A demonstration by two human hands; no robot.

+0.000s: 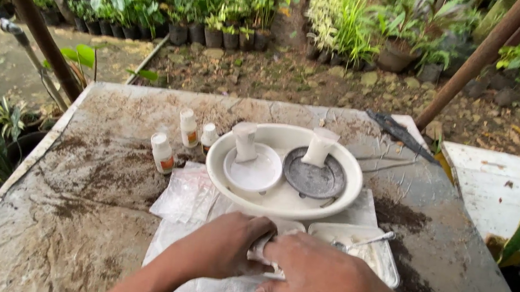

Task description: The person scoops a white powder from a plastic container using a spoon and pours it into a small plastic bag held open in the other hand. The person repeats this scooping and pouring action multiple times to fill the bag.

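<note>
My left hand (225, 245) and my right hand (312, 268) meet at the near edge of the table, both closed around a small whitish object (261, 248) that the fingers mostly hide. They rest over a clear plastic sheet (188, 197). Just beyond them stands a wide white basin (345, 164) holding a white dish (252, 172), a grey round lid (314, 175) and two upright white plastic pieces. A foil tray (389, 260) with white powder and a metal spoon (366, 241) lies right of my right hand.
Three small white bottles (163, 152) stand left of the basin on the soil-stained table (77, 198). A dark blade (401, 134) lies at the far right corner. Slanted poles (478, 59), potted plants (213, 33) and a white board (504, 188) surround the table.
</note>
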